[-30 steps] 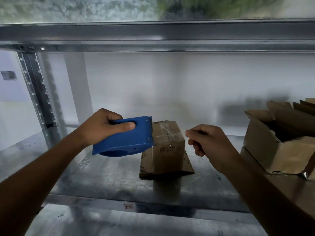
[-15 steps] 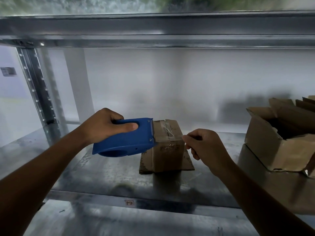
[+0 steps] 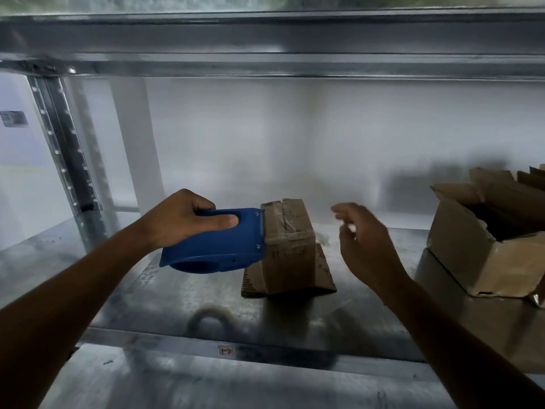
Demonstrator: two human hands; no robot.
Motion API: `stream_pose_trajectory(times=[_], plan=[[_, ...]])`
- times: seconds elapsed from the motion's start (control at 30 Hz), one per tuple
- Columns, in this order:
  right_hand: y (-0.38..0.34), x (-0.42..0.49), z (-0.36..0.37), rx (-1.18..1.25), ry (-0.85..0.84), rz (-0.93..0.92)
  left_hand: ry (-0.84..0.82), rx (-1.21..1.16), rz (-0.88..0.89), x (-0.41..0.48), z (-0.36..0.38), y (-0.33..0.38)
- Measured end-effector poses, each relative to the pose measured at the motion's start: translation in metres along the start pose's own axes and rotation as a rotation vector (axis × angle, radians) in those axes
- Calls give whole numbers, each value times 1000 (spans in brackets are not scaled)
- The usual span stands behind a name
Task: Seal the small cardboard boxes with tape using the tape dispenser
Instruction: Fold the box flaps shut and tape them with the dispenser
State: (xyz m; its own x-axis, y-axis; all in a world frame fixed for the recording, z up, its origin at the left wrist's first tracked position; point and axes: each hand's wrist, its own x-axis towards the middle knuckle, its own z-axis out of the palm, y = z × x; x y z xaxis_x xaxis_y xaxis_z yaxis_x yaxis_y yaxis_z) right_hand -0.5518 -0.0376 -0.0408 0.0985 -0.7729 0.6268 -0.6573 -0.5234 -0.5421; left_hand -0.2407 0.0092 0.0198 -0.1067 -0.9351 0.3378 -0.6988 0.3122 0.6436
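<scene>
- A blue plastic tape dispenser (image 3: pixel 215 243) is gripped by the left hand (image 3: pixel 182 219): the fingers are curled over its top edge and the thumb is laid along its near side.
- The dispenser's front edge is set against the left side of a small brown cardboard box (image 3: pixel 290 252), near the top.
- The small box stands on a flat piece of corrugated cardboard (image 3: pixel 324 276), which lies on the grey metal shelf (image 3: pixel 177 299) — roughly at its middle.
- Clear tape (image 3: pixel 284 224) is seen wrinkled across the closed top flaps.
- The right hand (image 3: pixel 368 240) is held just right of the box, apart from it; it is blurred, but the fingers appear loosely spread, with nothing held.
- A larger open cardboard box (image 3: pixel 477 255) stands at the shelf's right end.
</scene>
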Motion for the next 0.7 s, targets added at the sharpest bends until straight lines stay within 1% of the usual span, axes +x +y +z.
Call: stream_pose_trajectory(times=[0.03,0.07,0.1,0.17,0.2,0.23,0.27,0.33,0.4,0.53,0.7], plan=[[-5,3,1,10,101,-114,1,-11,3,0,0,-1],[-13,7,2,-3,131,-240,-6,-23,8,1,1,-1],[-21,12,5,-40,88,-365,-10,-33,13,2,2,-1],[-34,20,16,-128,-138,-574,-2,-37,19,4,3,-2],[-36,23,22,-161,-259,-627,8,-34,16,5,2,-4],[-35,25,27,-181,-365,-630,17,-30,8,5,2,-6],[-32,26,32,-196,-450,-588,21,-29,2,5,1,-8],[-25,25,38,-208,-522,-479,20,-54,-7,5,-3,-14],[-23,25,41,-239,-504,-438,16,-67,-10,4,-6,-18],[-21,26,46,-311,-524,-478,16,-19,22,4,-8,-20],[-14,26,50,-346,-482,-529,-44,71,51,8,-12,-13]])
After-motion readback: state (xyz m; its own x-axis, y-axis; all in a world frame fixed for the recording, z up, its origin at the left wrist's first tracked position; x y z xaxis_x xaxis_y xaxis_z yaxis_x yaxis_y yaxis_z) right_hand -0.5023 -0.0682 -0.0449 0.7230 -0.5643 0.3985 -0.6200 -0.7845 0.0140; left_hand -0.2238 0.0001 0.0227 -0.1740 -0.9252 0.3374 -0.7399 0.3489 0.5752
